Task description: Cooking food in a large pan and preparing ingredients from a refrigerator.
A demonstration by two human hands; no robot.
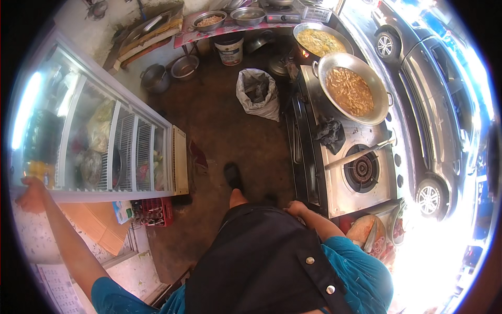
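My left hand (33, 195) is raised at the near edge of a lit, glass-fronted refrigerator (121, 194) at the left; whether its fingers grip the frame is unclear. Bags of food and bottles show behind the glass. My right hand (297, 209) hangs low beside my black apron (259, 259), near the front corner of the gas stove (337, 200). Its fingers are curled, and what they hold, if anything, cannot be made out. On the stove a large metal wok (378, 78) holds brown stewed food (350, 92). A long-handled utensil (353, 157) lies across the bare burner beside a black cloth (330, 135).
An open sack (270, 108) stands on the floor, with a bucket (230, 53), a pot (155, 78) and a basin (185, 66) behind it. Another pan (319, 39) of yellowish food sits over a flame. A cutting board with a knife (370, 237) lies right; a red crate (166, 212) stands left.
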